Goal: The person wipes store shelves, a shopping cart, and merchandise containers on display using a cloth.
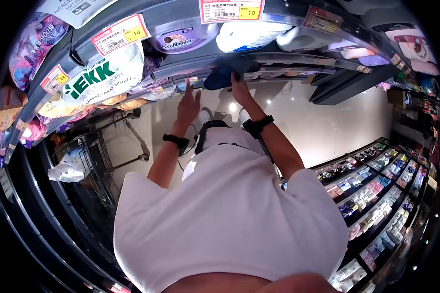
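Observation:
My right hand (240, 91) reaches to the shelf edge, its fingers closed on the side of a dark blue item (219, 79) whose kind I cannot make out. To the left, my left hand (188, 104) is held just below the shelf with its fingers stretched apart and nothing in it. Above the dark blue item, a white bottle (247, 35) and a purple bottle (183, 40) lie along the shelf. A white bag with green letters (102, 73) sits on the shelf left of my hands.
A shopping cart (100, 151) with a clear plastic bag (69, 166) stands at the left. Price tags (121, 34) line the shelf edge (171, 68). Racks of small packs (371, 195) fill the right side. Glossy floor (298, 122) shows around my feet.

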### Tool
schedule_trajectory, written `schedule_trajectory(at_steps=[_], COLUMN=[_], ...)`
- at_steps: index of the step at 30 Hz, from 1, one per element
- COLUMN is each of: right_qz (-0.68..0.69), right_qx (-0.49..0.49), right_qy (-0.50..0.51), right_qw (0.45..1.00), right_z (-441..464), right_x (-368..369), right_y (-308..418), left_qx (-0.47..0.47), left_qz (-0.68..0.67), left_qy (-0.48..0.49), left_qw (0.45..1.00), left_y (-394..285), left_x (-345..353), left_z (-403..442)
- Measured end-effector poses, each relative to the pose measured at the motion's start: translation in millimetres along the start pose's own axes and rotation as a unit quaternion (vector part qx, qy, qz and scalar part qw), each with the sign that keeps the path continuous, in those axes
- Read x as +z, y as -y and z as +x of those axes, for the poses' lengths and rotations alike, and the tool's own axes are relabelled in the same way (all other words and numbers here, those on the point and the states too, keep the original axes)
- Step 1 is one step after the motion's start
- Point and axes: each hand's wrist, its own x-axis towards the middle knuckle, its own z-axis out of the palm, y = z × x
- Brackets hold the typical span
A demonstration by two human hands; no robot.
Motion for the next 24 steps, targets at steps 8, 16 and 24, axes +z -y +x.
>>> schedule_trajectory(at_steps=[8,16,24], right_qz=[-0.116,0.006,0.228], right_qx=[-0.083,-0.193,-0.289], right_qy=[0.085,0.058,-0.084], right_qw=[0.986,0.979,0.926], right_z=[10.3,61.2,41.1], right_x=[-56.4,-200.7,-322.3], right_y=[29.3,27.4,123.4], left_qx=[0.105,0.173,0.308], left_qz=[-0.032,-0.053,-0.027], left_qy=[0.002,-0.004,-0.234], left_qw=[0.994,0.984,0.922], left_y=[-74.7,-247.5,-363.1], left_x=[-0.7,80.7,111.2], left_z=[7.9,56.1,114.5])
